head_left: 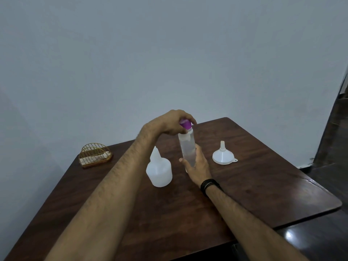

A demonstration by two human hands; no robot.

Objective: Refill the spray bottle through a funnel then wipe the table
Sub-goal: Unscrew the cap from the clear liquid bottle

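The left grip (pixel 174 122) is clenched from above on the purple plastic cap (pixel 185 124) of the slim clear plastic spray bottle (pixel 187 149), while the right grip (pixel 197 166) wraps the lower body, likely bracing it so the cap can be twisted off. The bottle stands slightly tilted near the centre of the dark brown wooden desk (pixel 263 185). The white plastic funnel (pixel 223 155), mouth down, waits at three o'clock from it; the squat translucent refill bottle with a pointed nozzle (pixel 159 169) stands at nine o'clock, both within easy reach. A gold wire holder with white tissues (pixel 95 155) sits farther out at nine o'clock, probably for wiping.
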